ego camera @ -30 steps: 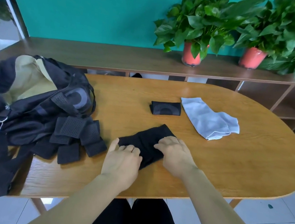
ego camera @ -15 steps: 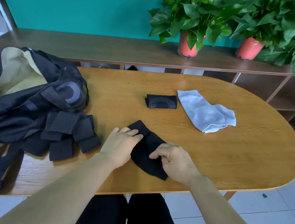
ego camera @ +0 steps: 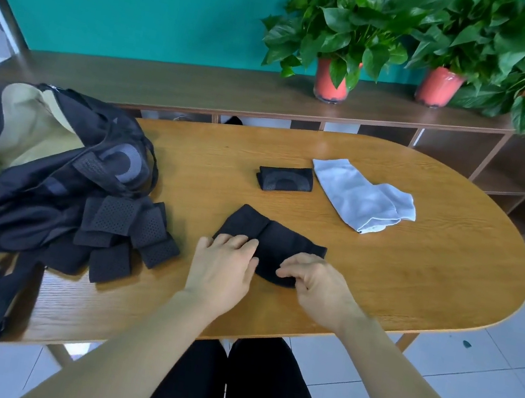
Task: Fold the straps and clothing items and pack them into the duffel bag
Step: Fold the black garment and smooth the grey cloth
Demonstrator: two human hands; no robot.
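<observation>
Room: a teal wall, a long wooden shelf [ego camera: 169, 86] carrying potted plants [ego camera: 331, 81], and in front of it an oval wooden counter [ego camera: 415, 276].
Left grip [ego camera: 223, 268]: released and flat; the straight fingers press on the left part of the black garment [ego camera: 271, 238].
Right grip [ego camera: 316, 284]: fingers curled, and it seems to pinch the near rounded edge of the same garment.
Task's thing: the black garment lies on the counter near its front edge, with a crease down its middle.
Risk, fold: the thin cloth may spring open if the left grip lifts too early.
Risk, shape: an uneven pull by the right grip may skew the edges.
Risk, bag: the duffel bag [ego camera: 51, 163] hangs partly over the counter's left end, so it may slide when things are pushed in.
Count, clothing: one black garment, one folded black piece [ego camera: 284, 181], one light grey cloth [ego camera: 358, 197].
Count, straps: several perforated straps [ego camera: 123, 231] overlap beside the bag; I cannot tell the exact number.
Count, other: one bag, at least two red pots.
</observation>
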